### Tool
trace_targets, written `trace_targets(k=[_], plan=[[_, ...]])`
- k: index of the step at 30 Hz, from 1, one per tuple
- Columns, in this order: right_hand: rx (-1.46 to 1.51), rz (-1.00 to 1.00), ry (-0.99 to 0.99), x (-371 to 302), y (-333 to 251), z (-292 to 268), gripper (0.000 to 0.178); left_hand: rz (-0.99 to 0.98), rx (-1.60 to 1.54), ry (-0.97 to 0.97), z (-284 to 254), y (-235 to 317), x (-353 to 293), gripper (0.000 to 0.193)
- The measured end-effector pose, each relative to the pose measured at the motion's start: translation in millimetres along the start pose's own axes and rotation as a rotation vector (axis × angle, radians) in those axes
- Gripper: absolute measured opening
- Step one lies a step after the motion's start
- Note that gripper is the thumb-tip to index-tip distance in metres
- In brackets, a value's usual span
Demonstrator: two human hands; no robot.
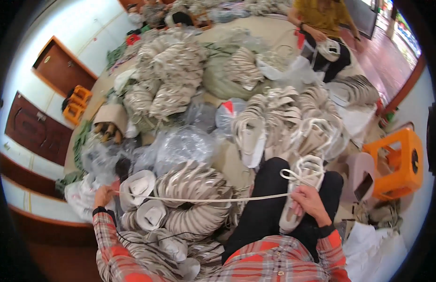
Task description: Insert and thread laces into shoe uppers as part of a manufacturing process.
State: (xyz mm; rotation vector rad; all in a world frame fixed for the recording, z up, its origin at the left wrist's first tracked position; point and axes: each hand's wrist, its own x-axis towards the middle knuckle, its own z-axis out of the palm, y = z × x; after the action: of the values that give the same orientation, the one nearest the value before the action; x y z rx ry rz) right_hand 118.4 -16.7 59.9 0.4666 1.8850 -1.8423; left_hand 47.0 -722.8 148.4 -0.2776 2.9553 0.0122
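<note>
A light beige shoe upper (286,218) rests lengthwise on my lap, over my dark trousers. An off-white shoelace (227,200) runs from it in a long, nearly straight line to the left, sagging slightly. My left hand (104,195) is stretched far out and pinches the lace near its far end. Over the upper, my right hand (309,202) has its fingers curled and closed around the lace. A loop of lace (290,175) stands out from the upper's left side, just beyond my right hand. The fingertips of that hand partly cover the upper's opening.
Stacked shoe uppers (192,185) lie left of my legs, with more piles (269,117) ahead. Clear plastic bags (187,148) lie between them. An orange stool (400,162) stands at right. Another person (321,21) sits at the far right, holding an upper (328,49).
</note>
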Motion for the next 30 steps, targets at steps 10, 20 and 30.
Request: trace_targets(k=[10,20,30], plan=[[-0.961,-0.426,-0.657,-3,8,68,0.026,-0.390,0.259,0.483,55,-44,24,0.020],[-0.826,-0.427,0.132,-20,40,56,0.018,0.478,-1.304,-0.508,101,440,-26,0.037],[-0.538,-0.214,0.284,-37,29,24,0.036,0.876,-0.712,-0.302,124,522,-100,0.012]])
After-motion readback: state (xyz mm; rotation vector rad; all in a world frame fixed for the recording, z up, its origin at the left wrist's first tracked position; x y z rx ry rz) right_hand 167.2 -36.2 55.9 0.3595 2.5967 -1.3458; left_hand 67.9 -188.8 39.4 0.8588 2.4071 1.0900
